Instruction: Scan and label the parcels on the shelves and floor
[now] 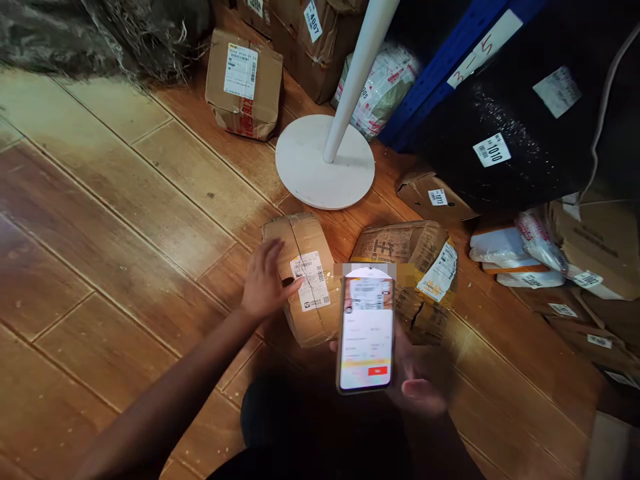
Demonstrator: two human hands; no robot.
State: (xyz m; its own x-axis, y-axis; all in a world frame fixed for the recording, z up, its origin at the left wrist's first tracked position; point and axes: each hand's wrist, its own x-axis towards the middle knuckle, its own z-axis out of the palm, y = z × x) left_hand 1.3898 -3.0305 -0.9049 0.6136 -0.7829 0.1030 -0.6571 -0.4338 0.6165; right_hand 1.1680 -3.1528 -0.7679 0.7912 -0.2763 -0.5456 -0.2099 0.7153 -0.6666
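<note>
My left hand [265, 280] is at the left side of a brown cardboard box [320, 323], fingers apart and the thumb reaching over its white shipping label [311, 281]. Whether the fingertips press on the cardboard, I cannot tell. In my right hand [417, 380] is a smartphone [366, 347], its lit screen facing up toward me with a label picture at the top and a red button low down. Behind the phone lies a second, battered carton [400, 243] with yellow tape and a peeling label [439, 272].
A white pole on a round base [300, 167] stands ahead on the wooden floor. Another taped box [243, 87] lies beyond it to the left. Along the right are a large black-wrapped parcel [480, 120], a blue post [425, 87] and several labelled packages [520, 247].
</note>
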